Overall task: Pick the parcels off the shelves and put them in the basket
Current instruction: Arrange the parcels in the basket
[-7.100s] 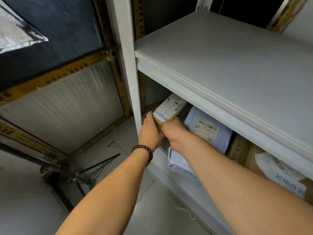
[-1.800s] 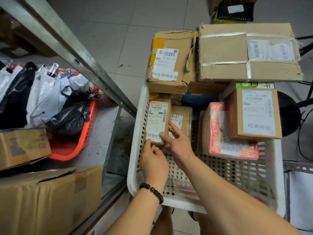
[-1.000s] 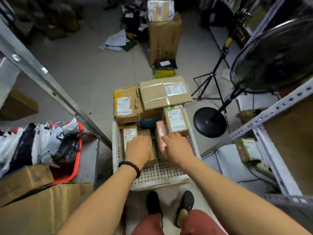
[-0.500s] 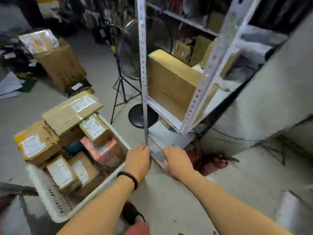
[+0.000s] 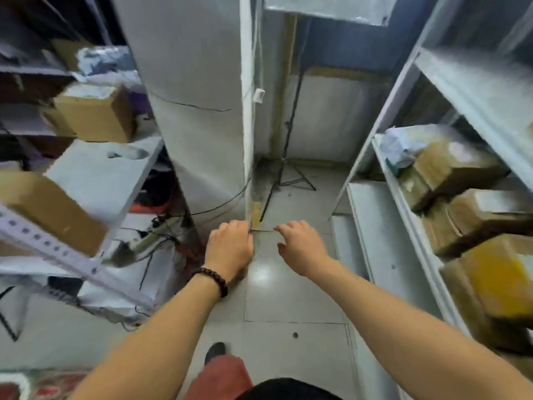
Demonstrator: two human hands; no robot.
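1. Near edge: a red trouser leg [image 5: 222,376] and a dark shoe [image 5: 215,350] stand on the tiled floor [image 5: 288,298]. Both bare forearms extend forward over the floor.
2. Left grip [image 5: 229,245]: released, with the fingers loosely curled downward and nothing held. A dark bead bracelet [image 5: 212,280] sits on its wrist.
3. Right grip [image 5: 301,245]: released, with the fingers relaxed and slightly spread and nothing held. It is level with the left grip and apart from it, and touches no parcel.
4. Right side: a white shelf unit [image 5: 383,255] carries the parcels, all blurred. The nearest is a carton with a yellow patch [image 5: 501,281]. Farther along the same board are a brown carton [image 5: 484,217], a second brown carton [image 5: 452,168] and a pale bag [image 5: 403,142].
5. Left side: a rack with a perforated rail [image 5: 49,249] holds a cardboard box [image 5: 52,209]. A second cardboard box [image 5: 95,111] rests on a higher, farther shelf. Tangled cables [image 5: 150,238] lie below the rack.
6. Far centre: a white pillar [image 5: 202,111] rises from the floor. A black tripod stand [image 5: 288,174] stands to its right, against the far wall.
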